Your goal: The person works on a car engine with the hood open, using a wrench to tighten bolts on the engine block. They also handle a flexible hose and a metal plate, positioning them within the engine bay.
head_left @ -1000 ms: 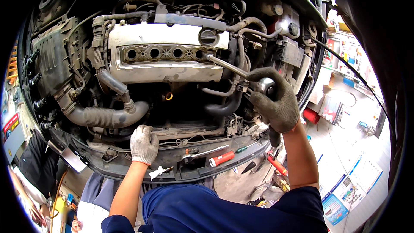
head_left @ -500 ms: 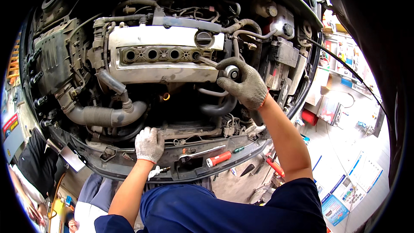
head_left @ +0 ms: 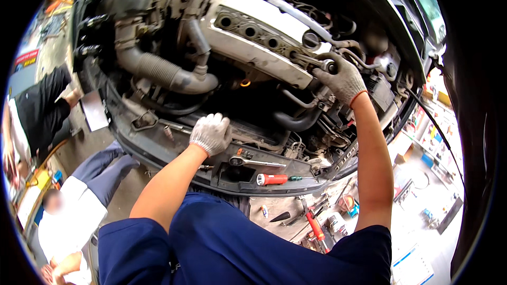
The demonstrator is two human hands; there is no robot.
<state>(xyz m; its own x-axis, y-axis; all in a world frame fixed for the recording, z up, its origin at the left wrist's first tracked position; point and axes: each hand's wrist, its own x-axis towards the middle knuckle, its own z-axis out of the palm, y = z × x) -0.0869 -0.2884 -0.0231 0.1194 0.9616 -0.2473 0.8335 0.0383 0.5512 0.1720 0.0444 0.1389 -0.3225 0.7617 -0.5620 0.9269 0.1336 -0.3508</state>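
My right hand, in a grey knit glove, is closed at the right end of the silver valve cover. Its fingers grip a tool with a round silver end and a dark centre; most of its body is hidden by the glove. Slim metal reaches from the fingertips toward the rightmost of the round holes in the cover. My left hand, in a pale glove, rests on the front panel with its fingers curled. Whatever lies under those fingers is hidden.
A ratchet, a red flashlight and a green-handled screwdriver lie on the front panel. An intake hose bends across the engine bay's left side. At far left, a person in a white shirt is nearby. Tools lie on the floor.
The view has turned and shifted, so the engine appears tilted and higher in the picture. My right hand stays by the cover's right end holding the tool. My left hand remains on the front panel.
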